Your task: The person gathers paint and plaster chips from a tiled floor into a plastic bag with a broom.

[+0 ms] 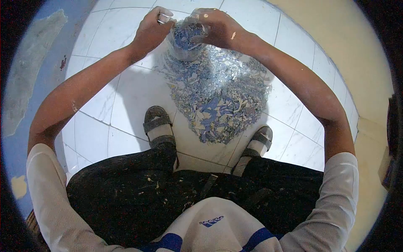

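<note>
Near the top of the head view, a clear plastic bag holds blue and grey flakes like paint chips. My left hand grips its left edge, fingers curled. On the other side my right hand closes round the bag's right edge, with pale specks on the skin. Between the hands, the bag's mouth is spread and the flakes inside show. Just below the bag, a heap of blue, cream and grey flakes spreads over the floor towards my feet.
White marbled tiles make up the floor. My sandalled feet stand either side of the heap, the left sandal and the right sandal. A blue wall with a grey patch rises at left, a cream wall at right.
</note>
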`<action>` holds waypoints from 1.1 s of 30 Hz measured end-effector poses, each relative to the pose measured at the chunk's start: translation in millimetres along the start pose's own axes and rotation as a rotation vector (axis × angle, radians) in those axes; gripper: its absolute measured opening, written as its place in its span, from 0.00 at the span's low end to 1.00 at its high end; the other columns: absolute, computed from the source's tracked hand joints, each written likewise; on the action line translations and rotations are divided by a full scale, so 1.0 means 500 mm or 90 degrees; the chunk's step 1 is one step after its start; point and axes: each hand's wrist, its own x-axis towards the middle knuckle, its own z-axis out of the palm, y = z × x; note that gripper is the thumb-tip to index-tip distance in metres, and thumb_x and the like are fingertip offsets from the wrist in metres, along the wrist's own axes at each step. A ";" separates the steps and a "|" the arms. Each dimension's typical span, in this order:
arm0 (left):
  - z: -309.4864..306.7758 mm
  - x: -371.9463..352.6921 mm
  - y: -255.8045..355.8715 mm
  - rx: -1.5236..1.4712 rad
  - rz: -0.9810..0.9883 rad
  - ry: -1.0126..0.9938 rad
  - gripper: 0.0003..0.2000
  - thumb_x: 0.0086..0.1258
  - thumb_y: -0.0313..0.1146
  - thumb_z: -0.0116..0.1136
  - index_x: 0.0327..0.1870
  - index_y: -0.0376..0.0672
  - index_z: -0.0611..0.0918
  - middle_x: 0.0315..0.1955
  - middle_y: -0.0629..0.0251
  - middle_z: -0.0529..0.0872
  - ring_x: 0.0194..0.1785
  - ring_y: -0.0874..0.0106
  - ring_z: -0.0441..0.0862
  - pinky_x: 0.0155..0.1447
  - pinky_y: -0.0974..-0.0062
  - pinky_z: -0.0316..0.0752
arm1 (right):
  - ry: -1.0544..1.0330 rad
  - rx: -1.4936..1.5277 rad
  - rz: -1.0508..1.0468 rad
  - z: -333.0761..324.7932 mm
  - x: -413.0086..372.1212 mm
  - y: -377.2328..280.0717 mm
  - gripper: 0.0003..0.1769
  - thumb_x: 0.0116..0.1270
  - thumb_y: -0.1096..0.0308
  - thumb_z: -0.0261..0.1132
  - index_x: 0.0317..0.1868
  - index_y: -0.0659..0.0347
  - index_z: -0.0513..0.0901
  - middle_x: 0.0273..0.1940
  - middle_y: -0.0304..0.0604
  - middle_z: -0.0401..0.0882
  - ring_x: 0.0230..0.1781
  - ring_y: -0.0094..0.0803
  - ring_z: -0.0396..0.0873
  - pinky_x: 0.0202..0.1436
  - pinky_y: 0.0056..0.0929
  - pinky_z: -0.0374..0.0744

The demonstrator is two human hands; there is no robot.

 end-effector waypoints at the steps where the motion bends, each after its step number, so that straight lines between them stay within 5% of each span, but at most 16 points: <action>1: 0.000 0.001 0.002 -0.006 0.006 0.002 0.11 0.73 0.36 0.57 0.50 0.40 0.76 0.33 0.65 0.82 0.36 0.77 0.78 0.42 0.76 0.75 | -0.028 -0.008 0.040 0.000 0.003 -0.010 0.22 0.57 0.69 0.75 0.52 0.59 0.80 0.47 0.46 0.82 0.47 0.40 0.82 0.58 0.32 0.81; 3: 0.000 0.002 0.005 -0.018 0.019 0.006 0.12 0.74 0.36 0.57 0.50 0.39 0.76 0.32 0.65 0.82 0.36 0.77 0.78 0.42 0.76 0.75 | 0.008 0.440 0.094 0.071 -0.010 0.045 0.21 0.57 0.67 0.73 0.51 0.60 0.80 0.45 0.47 0.80 0.47 0.42 0.80 0.56 0.35 0.80; 5: 0.001 0.002 0.006 -0.031 0.023 -0.002 0.12 0.74 0.36 0.57 0.50 0.39 0.76 0.31 0.65 0.82 0.36 0.76 0.79 0.42 0.76 0.75 | 0.044 0.489 0.072 0.082 -0.007 0.047 0.20 0.57 0.67 0.72 0.49 0.60 0.79 0.43 0.48 0.79 0.46 0.44 0.80 0.55 0.37 0.79; 7: 0.002 0.003 0.008 -0.038 0.039 0.003 0.11 0.74 0.36 0.57 0.50 0.39 0.76 0.31 0.64 0.82 0.37 0.76 0.79 0.43 0.76 0.76 | 0.071 0.138 -0.021 0.076 -0.004 0.038 0.17 0.58 0.69 0.69 0.48 0.60 0.79 0.42 0.48 0.79 0.45 0.44 0.79 0.55 0.37 0.79; 13: 0.002 0.000 0.009 -0.135 -0.006 -0.003 0.10 0.74 0.32 0.56 0.50 0.38 0.75 0.35 0.63 0.82 0.42 0.74 0.82 0.49 0.74 0.78 | -0.053 -0.069 0.060 0.077 0.014 0.012 0.12 0.57 0.70 0.69 0.42 0.58 0.79 0.40 0.46 0.80 0.46 0.45 0.80 0.52 0.38 0.79; 16: 0.002 -0.012 0.022 -0.125 -0.035 -0.016 0.10 0.74 0.32 0.55 0.51 0.38 0.74 0.38 0.63 0.82 0.44 0.73 0.82 0.51 0.73 0.79 | 0.060 0.014 -0.030 0.083 -0.007 0.032 0.13 0.55 0.70 0.69 0.41 0.59 0.79 0.43 0.47 0.80 0.46 0.46 0.81 0.52 0.40 0.79; 19: -0.002 -0.015 0.035 -0.118 -0.057 -0.036 0.10 0.74 0.34 0.55 0.50 0.39 0.74 0.39 0.63 0.82 0.46 0.73 0.81 0.53 0.73 0.77 | -0.124 0.045 0.035 0.051 0.026 0.029 0.18 0.54 0.67 0.70 0.45 0.59 0.80 0.46 0.48 0.80 0.47 0.47 0.81 0.53 0.41 0.78; 22: -0.006 -0.017 0.031 -0.108 -0.069 -0.048 0.10 0.74 0.35 0.55 0.48 0.39 0.75 0.39 0.63 0.82 0.45 0.74 0.79 0.50 0.74 0.75 | -0.009 -0.091 -0.105 0.040 0.016 0.052 0.23 0.53 0.61 0.73 0.48 0.59 0.80 0.47 0.48 0.81 0.49 0.47 0.80 0.54 0.42 0.78; 23: -0.007 -0.021 0.036 -0.091 -0.082 -0.045 0.10 0.73 0.35 0.56 0.48 0.39 0.76 0.38 0.63 0.81 0.41 0.74 0.78 0.47 0.75 0.74 | 0.057 -0.043 -0.188 0.005 0.009 0.049 0.26 0.55 0.52 0.73 0.50 0.60 0.81 0.47 0.48 0.81 0.48 0.47 0.81 0.54 0.41 0.78; 26: -0.010 -0.033 0.024 0.154 0.000 -0.056 0.10 0.72 0.37 0.58 0.44 0.40 0.78 0.36 0.61 0.81 0.38 0.73 0.78 0.43 0.75 0.74 | -0.008 -0.129 -0.090 -0.068 0.006 0.005 0.16 0.59 0.62 0.67 0.44 0.61 0.79 0.42 0.49 0.83 0.43 0.50 0.81 0.47 0.44 0.80; 27: -0.007 -0.037 0.018 0.267 0.048 -0.065 0.11 0.72 0.39 0.59 0.42 0.40 0.78 0.36 0.61 0.81 0.37 0.73 0.78 0.43 0.75 0.74 | 0.104 -0.230 0.007 -0.033 -0.017 0.021 0.26 0.62 0.46 0.68 0.49 0.59 0.81 0.46 0.50 0.82 0.47 0.46 0.81 0.52 0.42 0.79; 30: 0.008 -0.050 0.005 0.038 -0.089 -0.066 0.14 0.72 0.43 0.61 0.39 0.39 0.80 0.30 0.62 0.81 0.35 0.73 0.77 0.39 0.75 0.73 | -0.127 -0.115 0.261 -0.042 -0.038 0.025 0.25 0.63 0.49 0.69 0.52 0.58 0.82 0.41 0.48 0.83 0.42 0.42 0.83 0.49 0.36 0.80; 33: 0.013 -0.044 0.002 0.051 0.016 -0.058 0.15 0.73 0.43 0.59 0.36 0.38 0.80 0.26 0.64 0.79 0.33 0.74 0.75 0.38 0.75 0.72 | -0.082 -0.027 0.272 -0.018 -0.063 0.041 0.22 0.67 0.51 0.66 0.51 0.59 0.84 0.38 0.48 0.85 0.39 0.40 0.84 0.46 0.37 0.80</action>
